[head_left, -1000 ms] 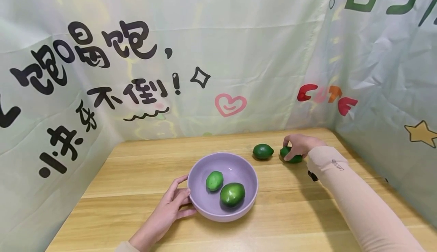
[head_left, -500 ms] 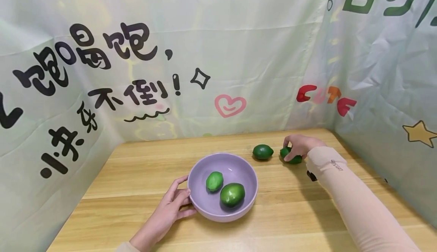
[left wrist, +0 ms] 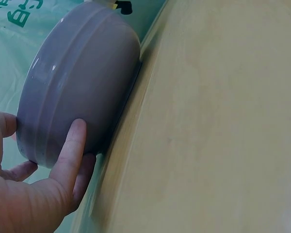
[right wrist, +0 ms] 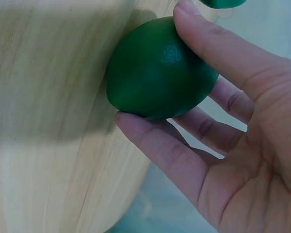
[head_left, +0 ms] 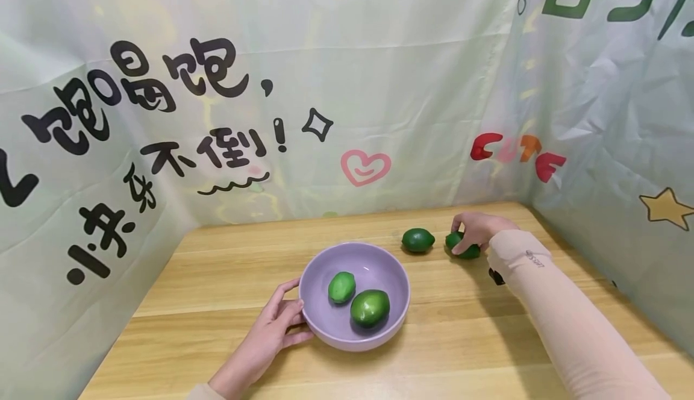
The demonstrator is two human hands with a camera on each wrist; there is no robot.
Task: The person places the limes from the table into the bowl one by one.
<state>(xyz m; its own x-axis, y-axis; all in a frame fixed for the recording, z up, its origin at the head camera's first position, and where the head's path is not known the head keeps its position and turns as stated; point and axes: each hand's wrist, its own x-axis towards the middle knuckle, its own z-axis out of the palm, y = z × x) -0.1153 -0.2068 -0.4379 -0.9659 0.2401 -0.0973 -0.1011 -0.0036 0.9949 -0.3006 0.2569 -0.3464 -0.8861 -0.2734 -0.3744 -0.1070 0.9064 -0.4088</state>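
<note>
Purple bowl: upright on the wooden table (head_left: 217, 291), its rim (head_left: 352, 344) facing up; clock places count from it, 12 o'clock away from the person.
Left hand (head_left: 279, 315): at the bowl's 8 to 9 o'clock, fingers spread and curved against the rim and outer wall.
Right hand (head_left: 481, 226): at 2 o'clock, pinching the dark green fruit between thumb and fingers.
Dark green fruit (right wrist: 157, 73): at 2 o'clock, well apart from the bowl; cannot tell whether it touches the table.
Second dark fruit (head_left: 418, 240): on the table, at the pinched one's 9 o'clock.
Inside the bowl: a small light green fruit (head_left: 342, 287), with a larger glossy one (head_left: 370, 308) at its 4 o'clock.
Backdrop: printed cloth, pink heart (head_left: 365, 168) near 12.
</note>
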